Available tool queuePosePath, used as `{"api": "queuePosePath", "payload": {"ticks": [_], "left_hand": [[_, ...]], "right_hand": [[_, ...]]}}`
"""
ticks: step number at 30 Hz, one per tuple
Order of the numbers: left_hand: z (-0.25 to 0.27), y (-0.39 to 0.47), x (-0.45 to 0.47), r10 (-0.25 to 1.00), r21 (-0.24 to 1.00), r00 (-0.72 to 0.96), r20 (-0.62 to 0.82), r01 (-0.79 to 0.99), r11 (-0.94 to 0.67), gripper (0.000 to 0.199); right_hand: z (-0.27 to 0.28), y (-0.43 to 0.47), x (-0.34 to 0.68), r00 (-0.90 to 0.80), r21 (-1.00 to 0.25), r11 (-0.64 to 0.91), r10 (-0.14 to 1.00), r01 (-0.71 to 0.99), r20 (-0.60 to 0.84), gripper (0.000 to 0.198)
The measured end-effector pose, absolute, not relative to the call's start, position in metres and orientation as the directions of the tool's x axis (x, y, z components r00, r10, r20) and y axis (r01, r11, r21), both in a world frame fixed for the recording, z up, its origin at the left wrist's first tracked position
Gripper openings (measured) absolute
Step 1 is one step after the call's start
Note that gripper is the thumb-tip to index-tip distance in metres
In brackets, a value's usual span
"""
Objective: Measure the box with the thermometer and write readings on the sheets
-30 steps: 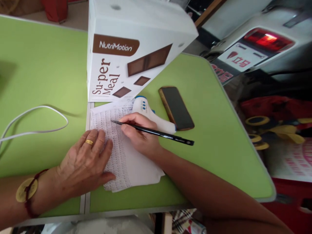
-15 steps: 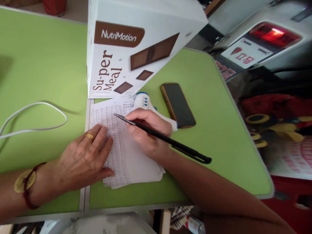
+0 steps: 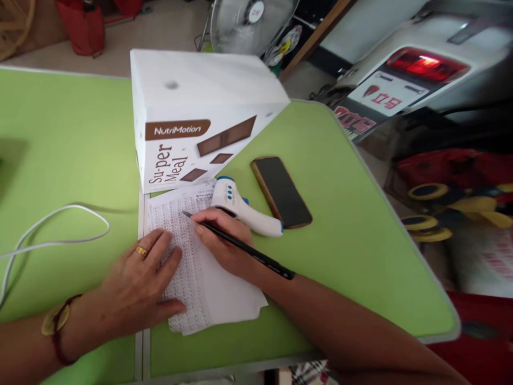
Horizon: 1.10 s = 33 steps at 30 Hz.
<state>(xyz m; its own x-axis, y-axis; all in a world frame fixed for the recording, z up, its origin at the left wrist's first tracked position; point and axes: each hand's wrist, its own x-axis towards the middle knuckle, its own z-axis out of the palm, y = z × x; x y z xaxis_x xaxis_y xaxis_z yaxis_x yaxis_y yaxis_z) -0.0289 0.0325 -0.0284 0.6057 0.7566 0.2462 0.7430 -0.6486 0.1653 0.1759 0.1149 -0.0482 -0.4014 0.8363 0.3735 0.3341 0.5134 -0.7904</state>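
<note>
My right hand (image 3: 224, 243) grips a black pen (image 3: 240, 247) with its tip on a white sheet of paper (image 3: 200, 267) covered in dense small print. My left hand (image 3: 138, 283), wearing a gold ring, lies flat on the left part of that paper with fingers spread. The paper lies on a green table (image 3: 352, 224), just in front of a white NutriMotion box (image 3: 192, 117). A white and blue infrared thermometer (image 3: 240, 206) lies right behind my right hand, touching the paper's top corner.
A dark phone (image 3: 280, 191) lies face up to the right of the thermometer. A white cable (image 3: 52, 230) loops across the table at left. A fan (image 3: 248, 21) stands behind the table, and a white scooter's rear (image 3: 404, 80) stands off the right edge.
The view tilted up and back, so the box looks smaller and the fan appears. The pen's back end swung lower toward my forearm; both hands stay on the paper.
</note>
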Motion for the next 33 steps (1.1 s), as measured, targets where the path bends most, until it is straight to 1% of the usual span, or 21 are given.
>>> {"api": "queuePosePath", "payload": {"ticks": [2, 5, 11, 17, 21, 25, 29, 33], "left_hand": [[-0.028, 0.033, -0.03, 0.761, 0.194, 0.604, 0.235, 0.738, -0.646, 0.079], [-0.029, 0.033, -0.031, 0.762, 0.204, 0.604, 0.233, 0.736, -0.646, 0.078], [-0.036, 0.033, -0.032, 0.777, 0.218, 0.565, 0.277, 0.751, -0.624, 0.078], [-0.031, 0.038, -0.033, 0.766, 0.181, 0.592, 0.249, 0.749, -0.638, 0.074], [-0.027, 0.039, -0.033, 0.762, 0.151, 0.607, 0.227, 0.751, -0.643, 0.068], [-0.025, 0.04, -0.033, 0.753, 0.133, 0.623, 0.213, 0.745, -0.654, 0.063], [-0.026, 0.04, -0.035, 0.734, 0.139, 0.639, 0.23, 0.725, -0.674, 0.062], [-0.028, 0.041, -0.037, 0.735, 0.169, 0.64, 0.224, 0.717, -0.676, 0.06]], "right_hand": [[-0.047, 0.116, 0.173, -0.395, -0.8, 0.499, 0.844, 0.334, 0.361, 0.009], [-0.046, 0.117, 0.17, -0.386, -0.803, 0.48, 0.857, 0.354, 0.342, 0.009], [-0.047, 0.117, 0.168, -0.396, -0.773, 0.525, 0.834, 0.357, 0.384, 0.01], [-0.05, 0.118, 0.168, -0.373, -0.799, 0.492, 0.854, 0.347, 0.364, 0.01], [-0.049, 0.118, 0.169, -0.346, -0.842, 0.435, 0.881, 0.319, 0.324, 0.007], [-0.045, 0.118, 0.172, -0.356, -0.87, 0.397, 0.89, 0.293, 0.286, 0.008], [-0.048, 0.12, 0.173, -0.321, -0.914, 0.32, 0.918, 0.247, 0.235, 0.017], [-0.05, 0.122, 0.172, -0.265, -0.959, 0.219, 0.95, 0.179, 0.167, 0.013]]}}
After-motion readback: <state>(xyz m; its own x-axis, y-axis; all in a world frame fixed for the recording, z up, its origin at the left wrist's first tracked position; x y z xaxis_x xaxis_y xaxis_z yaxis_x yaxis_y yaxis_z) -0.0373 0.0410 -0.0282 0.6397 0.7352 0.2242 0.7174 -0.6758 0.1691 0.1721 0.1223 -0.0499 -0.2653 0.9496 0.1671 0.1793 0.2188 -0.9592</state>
